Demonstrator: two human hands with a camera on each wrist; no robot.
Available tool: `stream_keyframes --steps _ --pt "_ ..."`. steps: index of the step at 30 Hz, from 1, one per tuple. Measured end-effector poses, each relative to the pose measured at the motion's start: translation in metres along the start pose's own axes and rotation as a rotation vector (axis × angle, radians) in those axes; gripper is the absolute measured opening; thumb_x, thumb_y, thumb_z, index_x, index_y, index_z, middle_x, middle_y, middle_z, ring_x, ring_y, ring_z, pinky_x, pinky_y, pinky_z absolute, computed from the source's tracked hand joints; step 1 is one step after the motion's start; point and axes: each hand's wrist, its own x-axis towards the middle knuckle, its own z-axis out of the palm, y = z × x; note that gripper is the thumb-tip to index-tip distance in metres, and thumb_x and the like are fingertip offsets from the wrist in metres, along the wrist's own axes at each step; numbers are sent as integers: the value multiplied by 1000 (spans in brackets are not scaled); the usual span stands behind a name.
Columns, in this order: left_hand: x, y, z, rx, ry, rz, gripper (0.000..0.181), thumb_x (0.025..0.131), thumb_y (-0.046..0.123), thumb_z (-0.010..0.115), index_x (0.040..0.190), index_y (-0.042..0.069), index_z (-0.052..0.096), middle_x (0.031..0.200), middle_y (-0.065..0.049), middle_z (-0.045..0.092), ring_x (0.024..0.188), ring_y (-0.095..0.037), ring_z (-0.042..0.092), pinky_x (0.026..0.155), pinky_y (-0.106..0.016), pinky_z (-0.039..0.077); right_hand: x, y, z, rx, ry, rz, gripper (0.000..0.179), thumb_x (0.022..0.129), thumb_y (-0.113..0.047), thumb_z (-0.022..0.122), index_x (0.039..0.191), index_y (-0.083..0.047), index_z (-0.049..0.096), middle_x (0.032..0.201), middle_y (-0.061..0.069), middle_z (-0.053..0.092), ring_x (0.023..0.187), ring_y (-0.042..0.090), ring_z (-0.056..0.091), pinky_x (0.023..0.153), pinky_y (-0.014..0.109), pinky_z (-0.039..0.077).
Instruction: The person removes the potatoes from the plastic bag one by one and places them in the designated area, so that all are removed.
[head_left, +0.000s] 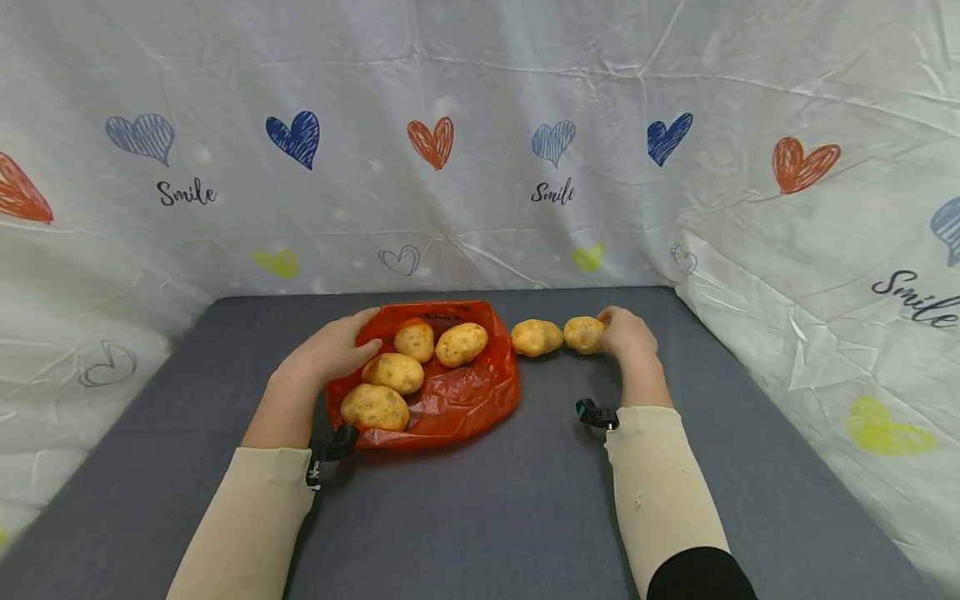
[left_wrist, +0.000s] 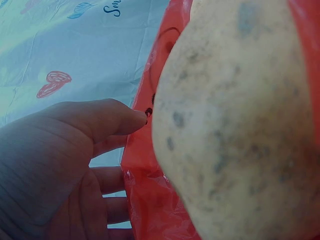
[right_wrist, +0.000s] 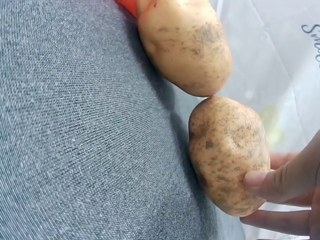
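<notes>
A red plastic bag lies on the grey table with its mouth spread wide and several potatoes in it. My left hand holds the bag's left edge, thumb on the inner side and fingers behind the plastic. Close to that thumb, a large potato fills much of the left wrist view. To the right of the bag, my right hand grips a potato at its outer end between thumb and fingers. Another potato sits between it and the bag, its end against the gripped one.
The dark grey table reaches back to a white hanging sheet printed with hearts and "Smile". More of this sheeting borders the table on the left and right. Black camera mounts are strapped at both wrists.
</notes>
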Motion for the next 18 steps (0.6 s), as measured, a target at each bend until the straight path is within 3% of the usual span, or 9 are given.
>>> stream_keyframes --steps 10,18 --pt "-1 1 0 -3 -3 -3 68 95 37 52 152 16 20 148 -16 33 133 -36 32 106 -58 25 -3 -2 -1 16 -20 3 50 85 -7 62 133 -10 48 130 22 49 109 40 48 85 57 40" --pt "0 0 0 -9 -4 -14 68 95 38 53 152 17 20 148 -14 33 133 -35 32 105 -58 26 -4 -5 -2 10 -21 1 50 87 -7 59 135 -9 47 132 22 48 106 39 49 81 53 43"
